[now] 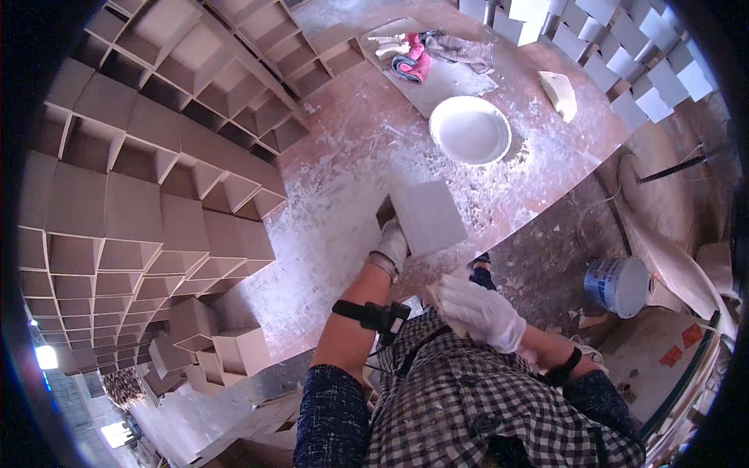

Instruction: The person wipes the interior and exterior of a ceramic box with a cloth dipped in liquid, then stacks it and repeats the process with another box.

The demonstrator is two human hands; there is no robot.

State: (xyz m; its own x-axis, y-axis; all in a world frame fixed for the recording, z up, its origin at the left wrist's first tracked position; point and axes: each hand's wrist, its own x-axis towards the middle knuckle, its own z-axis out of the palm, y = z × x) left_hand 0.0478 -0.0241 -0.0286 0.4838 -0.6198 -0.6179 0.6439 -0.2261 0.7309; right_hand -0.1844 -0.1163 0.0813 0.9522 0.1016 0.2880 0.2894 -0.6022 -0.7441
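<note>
A pale, square-sided hollow box [431, 218] is tilted above the powder-dusted table. My left hand [392, 243], in a white glove, grips it at its dark open side; the fingertips are partly hidden by the box. My right hand [480, 312], also gloved in white, is in front of my checked apron, apart from the box. Its fingers are closed together, slightly blurred, and a pale edge shows under them; what they hold, if anything, I cannot make out.
Stacked tan open boxes [133, 207] wall off the left side. On the table [320, 226] are a round basin of white material [470, 131], a pink cloth bundle [413, 61] and a pale yellow chunk [557, 95]. White boxes [608, 39] stand at upper right, a bucket [616, 287] on the right.
</note>
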